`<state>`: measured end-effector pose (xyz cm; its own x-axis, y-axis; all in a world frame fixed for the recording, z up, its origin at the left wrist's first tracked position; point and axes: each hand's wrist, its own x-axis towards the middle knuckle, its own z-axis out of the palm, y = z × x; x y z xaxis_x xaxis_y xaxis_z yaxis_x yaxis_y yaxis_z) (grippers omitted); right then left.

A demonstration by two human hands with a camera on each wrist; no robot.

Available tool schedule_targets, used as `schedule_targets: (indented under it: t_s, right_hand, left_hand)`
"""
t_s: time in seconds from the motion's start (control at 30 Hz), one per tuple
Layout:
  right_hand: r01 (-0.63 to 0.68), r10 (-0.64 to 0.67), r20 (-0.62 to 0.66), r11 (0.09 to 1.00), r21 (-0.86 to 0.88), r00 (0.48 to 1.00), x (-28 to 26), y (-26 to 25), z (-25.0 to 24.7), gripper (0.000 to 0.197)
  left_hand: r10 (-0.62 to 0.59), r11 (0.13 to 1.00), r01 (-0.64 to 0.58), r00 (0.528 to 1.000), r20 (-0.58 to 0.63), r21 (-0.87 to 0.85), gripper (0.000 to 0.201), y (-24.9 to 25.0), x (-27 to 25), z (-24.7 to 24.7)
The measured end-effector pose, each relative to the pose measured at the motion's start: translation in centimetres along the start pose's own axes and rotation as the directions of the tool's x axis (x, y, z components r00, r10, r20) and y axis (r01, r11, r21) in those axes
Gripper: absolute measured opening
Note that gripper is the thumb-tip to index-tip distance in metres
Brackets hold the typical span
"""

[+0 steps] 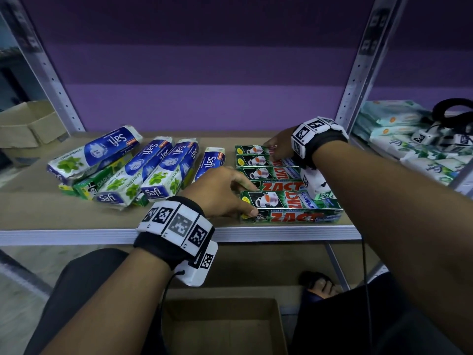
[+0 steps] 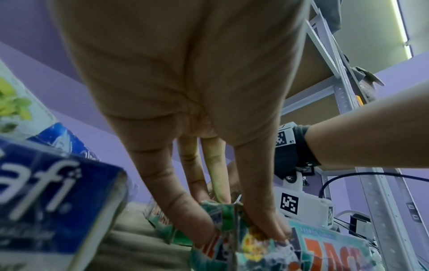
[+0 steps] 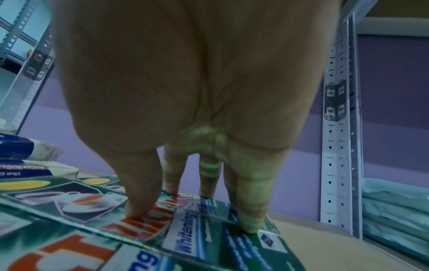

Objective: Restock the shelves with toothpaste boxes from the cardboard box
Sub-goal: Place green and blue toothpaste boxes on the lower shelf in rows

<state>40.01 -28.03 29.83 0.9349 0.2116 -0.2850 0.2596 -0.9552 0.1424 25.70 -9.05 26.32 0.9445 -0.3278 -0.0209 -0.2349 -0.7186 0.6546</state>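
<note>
Several green Zact toothpaste boxes (image 1: pixel 258 160) lie side by side on the right part of the shelf (image 1: pixel 76 233). The front Zact box (image 1: pixel 294 208) sits near the shelf edge. My left hand (image 1: pixel 249 199) grips its left end, thumb on the front face and fingers on the far side; the left wrist view shows that hand (image 2: pixel 236 220) pinching the green box end (image 2: pixel 232 243). My right hand (image 1: pixel 277 149) rests with straight fingers on top of the rear Zact boxes (image 3: pixel 209 229); in the right wrist view the hand (image 3: pixel 192 201) presses down flat.
Blue-and-white Safi boxes (image 1: pixel 115 160) and a green Darlie box (image 1: pixel 97 181) lie loosely on the shelf's left half. An open cardboard box (image 1: pixel 222 326) sits on the floor below. Another cardboard box (image 1: pixel 25 129) is far left. Soft packets (image 1: pixel 399 129) fill the right bay beyond the upright (image 1: pixel 358 73).
</note>
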Motion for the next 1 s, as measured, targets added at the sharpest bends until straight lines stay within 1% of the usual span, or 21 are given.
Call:
schedule_targets:
  t_s: [0.27, 0.57, 0.67, 0.77, 0.83, 0.9, 0.93, 1.0]
  right_hand:
    - [0.01, -0.011, 0.012, 0.999, 0.041, 1.0, -1.3, 0.2, 0.2, 0.064]
    - [0.019, -0.019, 0.017, 1.0, 0.023, 1.0, -2.3, 0.4, 0.5, 0.063]
    - [0.015, -0.016, 0.025, 1.0, 0.022, 1.0, -2.4, 0.5, 0.7, 0.062]
    - [0.004, -0.005, 0.016, 0.999, 0.04, 1.0, -2.5, 0.6, 1.0, 0.062]
    - [0.006, -0.006, 0.006, 0.998, 0.057, 1.0, -2.7, 0.9, 1.1, 0.061]
    - [0.02, -0.021, 0.013, 0.997, 0.072, 1.0, -2.9, 1.0, 1.3, 0.058]
    - [0.026, -0.028, 0.021, 0.997, 0.073, 0.999, -3.0, 1.1, 1.3, 0.057]
    - [0.034, -0.036, 0.034, 0.997, 0.064, 0.999, -3.3, 1.2, 1.4, 0.057]
  left_hand:
    - [0.02, 0.999, -0.019, 0.999, -0.035, 0.029, 0.046, 0.2, -0.5, 0.0]
    - [0.028, 0.995, -0.021, 0.997, -0.074, 0.1, 0.051, 0.5, -0.8, 0.2]
    - [0.019, 0.995, -0.014, 0.998, -0.061, 0.094, 0.052, 0.4, -0.9, 0.3]
    - [-0.001, 0.999, 0.003, 0.999, -0.048, 0.047, 0.054, 0.2, -0.9, 0.4]
    - [-0.03, 0.999, 0.029, 0.999, -0.035, -0.013, 0.063, 0.0, -0.8, 0.6]
    - [-0.066, 0.985, 0.066, 0.998, 0.009, -0.158, 0.08, -0.1, -0.7, 0.8]
    - [-0.073, 0.972, 0.079, 0.997, 0.036, -0.223, 0.082, -0.2, -0.6, 1.0]
    - [-0.063, 0.963, 0.077, 0.996, 0.062, -0.259, 0.069, -0.2, -0.6, 1.1]
